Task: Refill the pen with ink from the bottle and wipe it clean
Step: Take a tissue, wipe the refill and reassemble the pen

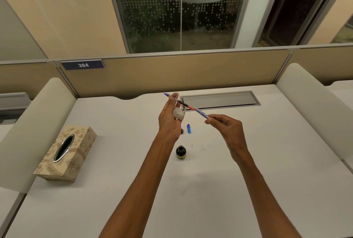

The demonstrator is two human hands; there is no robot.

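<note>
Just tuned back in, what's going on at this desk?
A person holds the pen's front section and a crumpled tissue in the left hand, while the right hand pinches the barrel, the two parts lined up in mid-air. The ink bottle and blue cap sit on the desk below.

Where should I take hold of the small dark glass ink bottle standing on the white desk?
Grip the ink bottle round its wide body, below the neck, coming from the right: it stands upright, seemingly uncapped, and the left forearm passes close on its left.
</note>
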